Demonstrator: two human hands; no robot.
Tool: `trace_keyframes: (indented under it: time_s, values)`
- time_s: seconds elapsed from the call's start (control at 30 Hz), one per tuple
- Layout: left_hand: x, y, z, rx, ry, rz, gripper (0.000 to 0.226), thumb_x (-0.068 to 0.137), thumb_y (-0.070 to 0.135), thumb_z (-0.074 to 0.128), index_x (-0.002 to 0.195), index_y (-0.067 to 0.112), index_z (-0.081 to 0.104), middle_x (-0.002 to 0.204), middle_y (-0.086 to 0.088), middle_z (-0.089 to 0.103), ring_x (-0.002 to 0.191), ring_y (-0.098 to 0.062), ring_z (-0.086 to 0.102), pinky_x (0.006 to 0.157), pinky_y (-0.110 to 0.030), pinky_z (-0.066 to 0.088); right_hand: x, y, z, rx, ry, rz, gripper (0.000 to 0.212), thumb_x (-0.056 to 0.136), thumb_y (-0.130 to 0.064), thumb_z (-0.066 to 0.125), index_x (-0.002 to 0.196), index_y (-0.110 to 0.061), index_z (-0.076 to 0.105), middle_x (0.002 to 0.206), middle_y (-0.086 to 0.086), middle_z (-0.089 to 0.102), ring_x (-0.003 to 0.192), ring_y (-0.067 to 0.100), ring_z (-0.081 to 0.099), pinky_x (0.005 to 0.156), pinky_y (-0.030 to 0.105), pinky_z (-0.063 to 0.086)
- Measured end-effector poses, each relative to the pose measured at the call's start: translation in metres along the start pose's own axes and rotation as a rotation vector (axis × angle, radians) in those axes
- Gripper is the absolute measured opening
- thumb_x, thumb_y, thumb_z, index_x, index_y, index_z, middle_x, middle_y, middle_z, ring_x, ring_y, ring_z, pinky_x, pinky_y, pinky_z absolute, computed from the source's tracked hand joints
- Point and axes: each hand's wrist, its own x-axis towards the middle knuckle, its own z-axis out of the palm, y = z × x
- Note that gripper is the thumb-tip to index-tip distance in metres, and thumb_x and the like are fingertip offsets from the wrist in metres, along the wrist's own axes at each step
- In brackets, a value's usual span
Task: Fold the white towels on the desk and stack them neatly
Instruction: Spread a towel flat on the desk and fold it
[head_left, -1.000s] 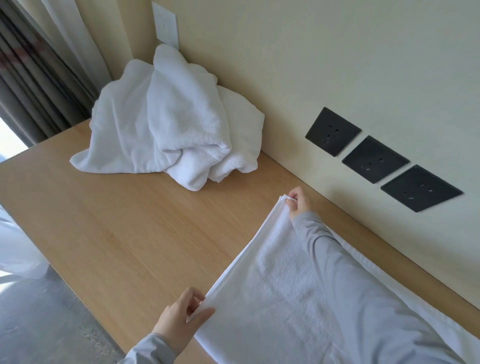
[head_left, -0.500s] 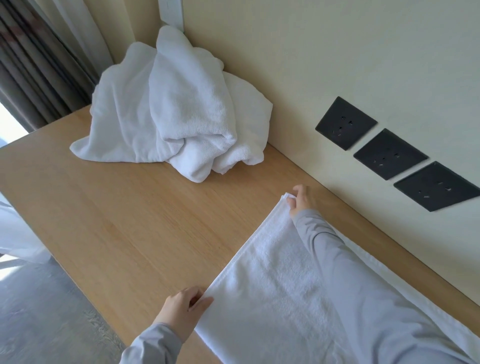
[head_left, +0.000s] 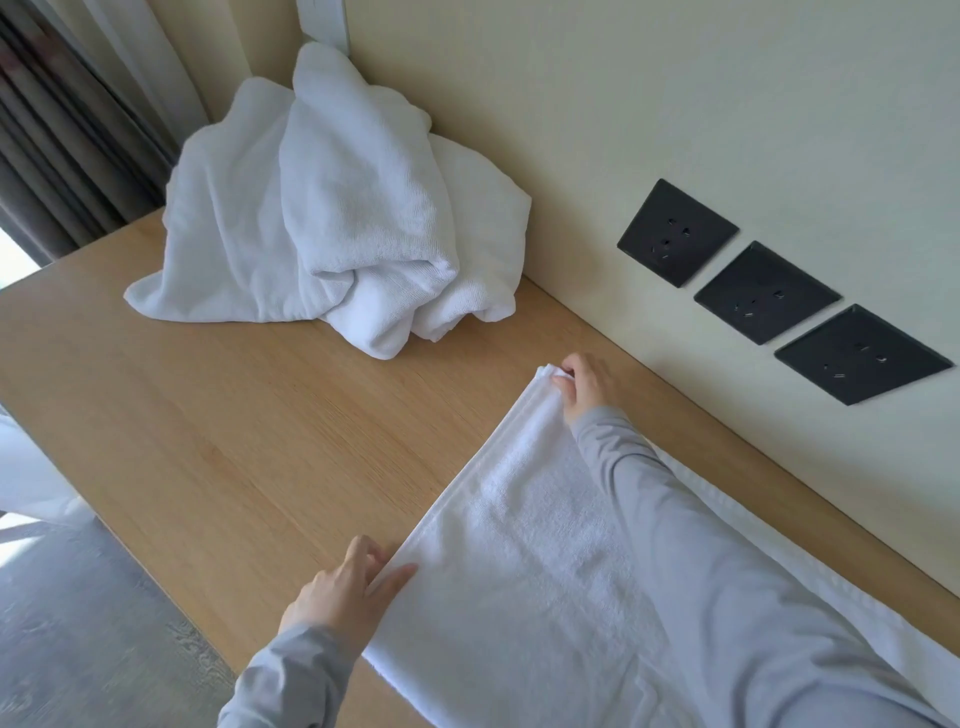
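Observation:
A white towel (head_left: 524, 561) lies flat on the wooden desk (head_left: 249, 447) at the lower right, its left edge folded over. My left hand (head_left: 345, 592) pinches the near corner of that edge. At the far corner, close to the wall, my right hand (head_left: 584, 384) grips the towel between thumb and fingers. My right sleeve lies across the towel and hides part of it. A crumpled heap of white towels (head_left: 332, 208) sits in the desk's far corner against the wall.
Three black wall sockets (head_left: 763, 293) sit in a row on the cream wall to the right. Grey curtains (head_left: 67, 135) hang at the far left. The desk's front edge drops to a grey floor (head_left: 78, 623).
Both hands have lowered the folded edge onto the desk and it now lies flatter. The view has shifted, so the heap sits higher in the frame.

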Motion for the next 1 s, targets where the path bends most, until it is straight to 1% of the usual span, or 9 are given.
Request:
trace_keyframes:
  time_s: [0.07, 0.17, 0.27, 0.33, 0.43, 0.57, 0.7, 0.87, 1.0]
  values:
    - [0.004, 0.007, 0.002, 0.063, -0.016, -0.044, 0.041, 0.081, 0.073, 0.038, 0.093, 0.035, 0.044, 0.091, 0.015, 0.061, 0.083, -0.014, 0.06, 0.071, -0.03, 0.049, 0.005, -0.005, 0.003, -0.04, -0.105, 0.087, 0.016, 0.093, -0.012, 0.048, 0.105, -0.005, 0.055, 0.112, 0.011, 0.057, 0.108, 0.026, 0.049, 0.094, 0.042, 0.039]
    - [0.01, 0.017, 0.002, 0.155, -0.013, -0.082, 0.051, 0.074, 0.079, 0.041, 0.078, 0.029, 0.048, 0.077, 0.012, 0.059, 0.073, -0.011, 0.058, 0.062, -0.026, 0.045, 0.002, -0.003, 0.005, -0.07, -0.178, 0.17, 0.032, 0.093, -0.019, 0.049, 0.122, -0.008, 0.05, 0.125, 0.009, 0.052, 0.119, 0.025, 0.044, 0.102, 0.041, 0.035]
    - [0.014, 0.021, 0.001, 0.185, -0.012, -0.059, 0.055, 0.071, 0.079, 0.046, 0.062, 0.024, 0.045, 0.065, 0.011, 0.054, 0.06, -0.011, 0.051, 0.052, -0.024, 0.036, -0.003, 0.001, 0.0, 0.01, -0.188, 0.215, 0.035, 0.092, -0.023, 0.052, 0.12, -0.003, 0.049, 0.121, 0.014, 0.052, 0.113, 0.029, 0.048, 0.098, 0.042, 0.038]
    - [0.015, 0.02, 0.0, 0.135, -0.033, 0.001, 0.045, 0.072, 0.074, 0.05, 0.065, 0.03, 0.054, 0.069, 0.011, 0.057, 0.065, -0.01, 0.054, 0.054, -0.025, 0.039, -0.008, 0.001, -0.007, 0.204, -0.084, 0.183, 0.029, 0.091, -0.017, 0.054, 0.113, 0.002, 0.051, 0.112, 0.018, 0.054, 0.101, 0.027, 0.05, 0.091, 0.043, 0.043]
    - [0.015, 0.016, 0.001, -0.019, -0.076, 0.105, 0.033, 0.074, 0.06, 0.063, 0.087, 0.03, 0.064, 0.084, 0.009, 0.059, 0.076, -0.008, 0.055, 0.064, -0.021, 0.043, -0.022, 0.003, -0.024, 0.4, 0.037, 0.158, 0.019, 0.09, -0.01, 0.055, 0.104, 0.002, 0.053, 0.095, 0.015, 0.055, 0.084, 0.024, 0.05, 0.074, 0.038, 0.046]
    - [0.011, 0.008, -0.007, -0.208, -0.185, 0.075, 0.028, 0.065, 0.028, 0.082, 0.08, 0.023, 0.058, 0.074, 0.002, 0.068, 0.068, -0.012, 0.058, 0.061, -0.022, 0.043, -0.032, 0.009, -0.051, 0.455, 0.125, 0.173, 0.013, 0.088, -0.01, 0.056, 0.098, -0.004, 0.054, 0.083, 0.005, 0.055, 0.072, 0.019, 0.049, 0.058, 0.021, 0.041]
    - [0.012, 0.018, -0.026, -0.543, -0.117, 0.116, 0.02, 0.063, 0.006, 0.085, 0.071, 0.013, 0.068, 0.062, -0.002, 0.069, 0.06, -0.016, 0.058, 0.057, -0.021, 0.044, -0.034, 0.012, -0.084, 0.481, 0.271, 0.171, 0.01, 0.085, -0.005, 0.057, 0.095, -0.002, 0.054, 0.086, 0.005, 0.055, 0.077, 0.019, 0.05, 0.067, 0.019, 0.036]
    - [0.015, 0.069, -0.053, -0.982, 0.004, 0.078, 0.037, 0.045, 0.009, 0.087, 0.076, -0.001, 0.07, 0.076, -0.017, 0.068, 0.072, -0.026, 0.06, 0.077, -0.038, 0.049, -0.045, 0.027, -0.141, 0.523, 0.501, 0.241, 0.013, 0.084, -0.016, 0.056, 0.091, -0.006, 0.052, 0.075, 0.0, 0.051, 0.068, 0.017, 0.046, 0.06, 0.015, 0.035]
    - [0.004, 0.127, -0.079, -1.25, -0.01, 0.176, 0.044, 0.048, 0.018, 0.084, 0.084, -0.002, 0.069, 0.079, -0.012, 0.071, 0.069, -0.022, 0.067, 0.066, -0.028, 0.058, -0.063, 0.034, -0.197, 0.608, 0.76, 0.257, 0.033, 0.075, -0.026, 0.049, 0.095, 0.0, 0.053, 0.078, 0.002, 0.049, 0.068, 0.016, 0.042, 0.057, 0.002, 0.033]
